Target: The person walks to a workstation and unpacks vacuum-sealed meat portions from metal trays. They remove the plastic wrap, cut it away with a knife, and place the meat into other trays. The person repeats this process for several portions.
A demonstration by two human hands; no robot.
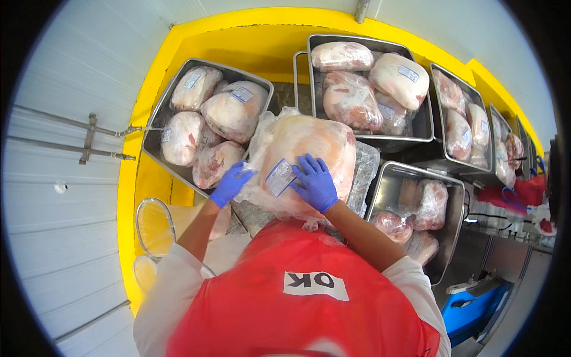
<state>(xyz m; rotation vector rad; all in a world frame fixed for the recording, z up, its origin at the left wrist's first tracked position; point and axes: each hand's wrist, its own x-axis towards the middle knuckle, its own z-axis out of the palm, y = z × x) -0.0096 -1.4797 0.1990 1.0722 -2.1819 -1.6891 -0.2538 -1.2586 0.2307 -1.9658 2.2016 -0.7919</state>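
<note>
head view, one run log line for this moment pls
left hand: on bagged meat edge | right hand: flat on its label | nearby: steel trays of bagged meat
</note>
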